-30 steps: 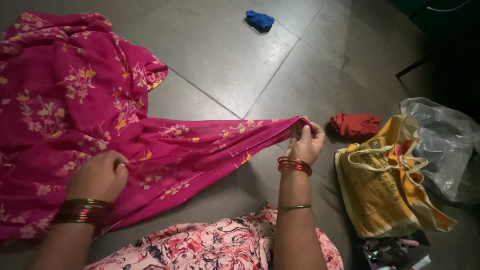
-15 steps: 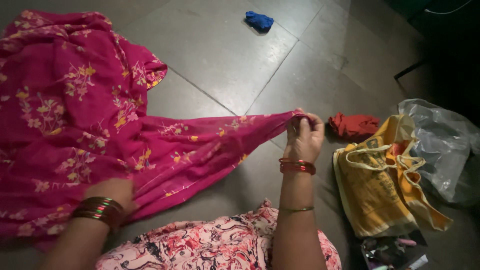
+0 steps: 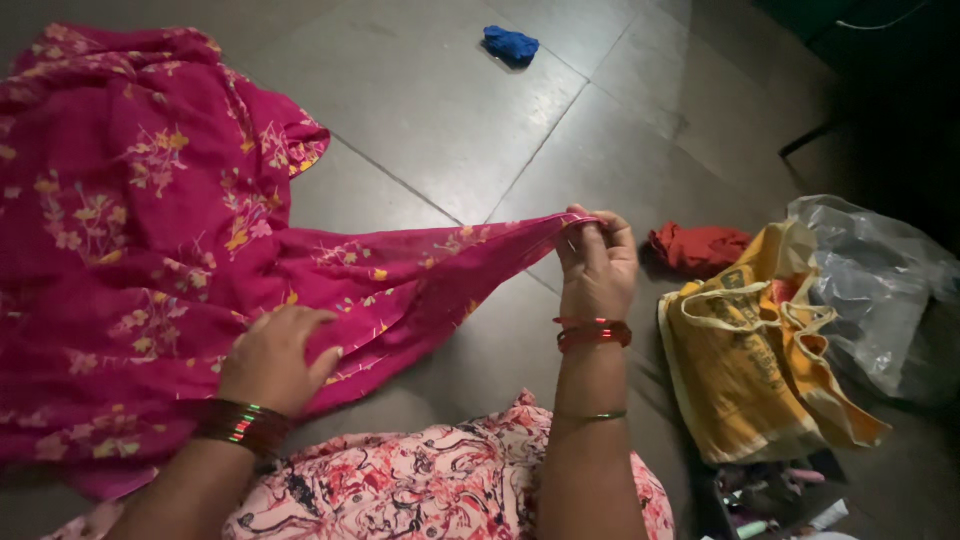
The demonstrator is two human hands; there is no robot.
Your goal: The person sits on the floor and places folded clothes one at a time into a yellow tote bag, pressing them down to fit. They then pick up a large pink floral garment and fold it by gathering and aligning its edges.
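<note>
Since a second ago: left hand (image 3: 275,358) has come out from the cloth's lower edge and now lies flat on top of it; right hand (image 3: 597,265) has lifted its corner slightly higher and turned the fingers upward.
Cloth: pink flowered cloth (image 3: 130,230) lies spread on the grey tiled floor (image 3: 450,110), its bulk toward the far left corner of the view, one long strip drawn out to the right.
Long axis: the stretched strip runs nearly level from the heap on the left to the raised corner on the right, rising a little at the right end.
Key relation: the bulk lies left of the right hand's pinch; the left hand sits on the strip's lower hem, between heap and pinch, nearer the heap.
Right grip: thumb and fingers closed tight on the very tip of the corner, held clear of the floor; wrist upright, red bangles (image 3: 593,333) at the wrist.
Left grip: palm down, fingers spread and loosely curled, pressing the cloth rather than clutching it; bangles (image 3: 240,424) at the wrist.
Near the right hand: red bundle (image 3: 700,247) just beyond it, yellow bag (image 3: 760,350) beside that, clear plastic bag (image 3: 880,290) at the far right.
Further off: small blue bundle (image 3: 511,44) on the floor near the top edge, well apart.
Lap: patterned pink dress (image 3: 430,495) at the near edge.
</note>
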